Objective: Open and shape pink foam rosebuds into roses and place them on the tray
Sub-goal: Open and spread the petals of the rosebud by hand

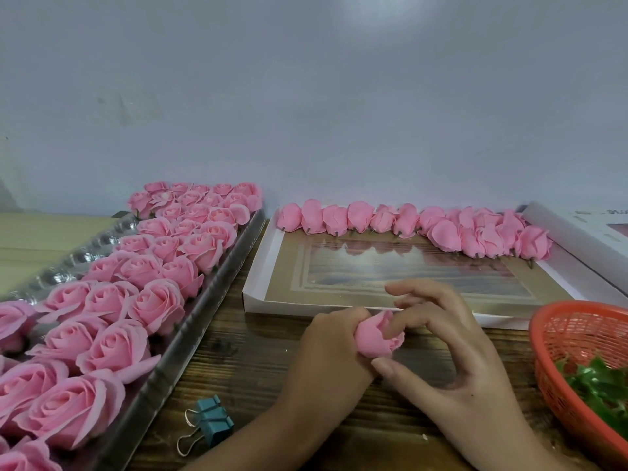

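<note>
While the left hand (328, 348) grips the rosebud (372, 339) and the right hand (462, 355) pinches its petals, tray (190, 334), box (272, 305) and basket (577, 305) surround them.

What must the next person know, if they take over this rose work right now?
Left grip holds a rosebud above the table.
Right grip pinches its outer petals; the bud is barely opened.
Done: many open roses lie on the tray at left.
Left: a row of closed buds waits in the white box; shape each, then place it on the tray.
</note>
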